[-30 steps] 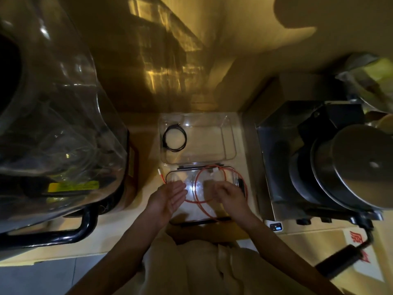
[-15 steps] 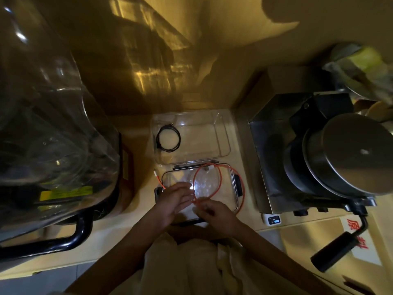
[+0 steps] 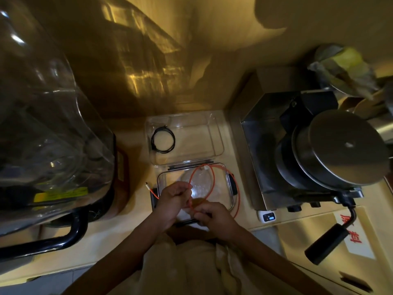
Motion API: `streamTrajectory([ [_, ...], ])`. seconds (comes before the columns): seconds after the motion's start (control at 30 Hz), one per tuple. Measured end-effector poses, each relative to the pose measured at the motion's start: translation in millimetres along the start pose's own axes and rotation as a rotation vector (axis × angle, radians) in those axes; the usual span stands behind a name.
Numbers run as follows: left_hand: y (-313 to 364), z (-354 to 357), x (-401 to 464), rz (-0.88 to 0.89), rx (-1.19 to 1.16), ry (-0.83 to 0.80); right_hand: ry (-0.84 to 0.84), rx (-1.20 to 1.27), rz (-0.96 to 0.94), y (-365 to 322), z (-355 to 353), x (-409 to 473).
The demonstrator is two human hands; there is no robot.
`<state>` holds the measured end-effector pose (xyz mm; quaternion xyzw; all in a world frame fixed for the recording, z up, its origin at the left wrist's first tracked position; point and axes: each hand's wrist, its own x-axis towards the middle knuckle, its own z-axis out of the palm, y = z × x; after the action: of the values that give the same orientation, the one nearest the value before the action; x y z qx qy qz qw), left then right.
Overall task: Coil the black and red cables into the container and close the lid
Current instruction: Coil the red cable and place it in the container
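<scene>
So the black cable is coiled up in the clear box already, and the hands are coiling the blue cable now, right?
Almost. The cable in the hands is red, not blue; the head view shows it looping over the lid. The rest is right: the black cable lies coiled in the clear box, and the left hand and right hand are coiling.

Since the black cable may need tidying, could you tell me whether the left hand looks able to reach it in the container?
Probably yes. The container stands open, its lid lying nearer, and nothing covers the black cable. But the left hand is closed on the red cable.
</scene>
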<state>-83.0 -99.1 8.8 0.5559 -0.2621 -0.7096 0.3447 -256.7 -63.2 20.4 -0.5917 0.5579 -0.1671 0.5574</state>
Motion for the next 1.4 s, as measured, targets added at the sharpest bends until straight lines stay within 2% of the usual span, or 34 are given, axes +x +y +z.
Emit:
streamTrajectory([
  [0.2, 37.0, 3.2, -14.1, -0.064, -0.282, -0.221, 0.032, -0.035, -0.033, -10.3, -8.3, -5.0],
  [0.3, 59.7, 2.5, -20.5, -0.089, -0.381, -0.254, 0.021, -0.046, -0.031, -11.1, -13.2, -11.1],
  [0.6, 111.6, 5.9, -50.3, 0.101, -0.101, -0.158, -0.025, 0.003, 0.046, 2.5, -18.8, -30.8],
  [0.87, 122.4, 5.6, -63.1, 0.252, -0.092, -0.101, -0.079, -0.046, 0.088, 1.0, -27.5, -35.5],
  [1.0, 117.4, 8.6, -68.7, 0.254, -0.045, -0.164, -0.108, -0.032, 0.104, -6.4, -28.5, -33.9],
  [1.1, 112.0, 15.1, -76.6, 0.243, -0.050, -0.270, -0.116, 0.087, 0.019, -30.6, -31.0, -29.2],
  [1.2, 106.0, 21.2, -80.9, 0.329, 0.108, -0.342, -0.123, 0.237, -0.065, -64.6, -38.2, -25.8],
  [1.4, 105.8, 21.2, -88.3, 0.453, 0.424, -0.498, -0.015, 0.796, -0.087, -107.9, -68.6, -24.0],
])
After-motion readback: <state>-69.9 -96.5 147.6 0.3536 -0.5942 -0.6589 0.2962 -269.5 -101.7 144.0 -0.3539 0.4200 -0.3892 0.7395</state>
